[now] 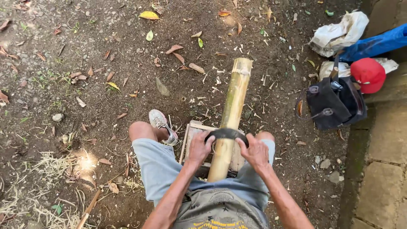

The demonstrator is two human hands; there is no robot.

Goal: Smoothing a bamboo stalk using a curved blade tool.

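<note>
Closest in, the seated person wears a grey printed shirt and pale blue shorts, knees spread. Between the knees, the left hand (199,148) and the right hand (255,151) each clench one end of a dark curved blade (227,134) that arches across a thick yellow-green bamboo pole (231,116); both fists are closed tight on the tool, thumbs turned inward toward the pole. The bamboo slopes away from the lap, its near end down by the shorts and its cut far end lying out on the dirt, and it rests over a small pale wooden frame (189,140) set under the legs. Just left of that frame sits a foot in a worn pink-and-white sneaker (161,123). The brown ground (106,97) all about is scattered with dry leaves, pale bamboo shavings and small stones, with straw-like strips heaped at the lower left. Off to the right, near a stone kerb, stands a black fabric bag (330,104) with a red cap (369,74) beside it, then a blue folded sheet (377,42) and, farthest, a crumpled white sack (339,32).
</note>
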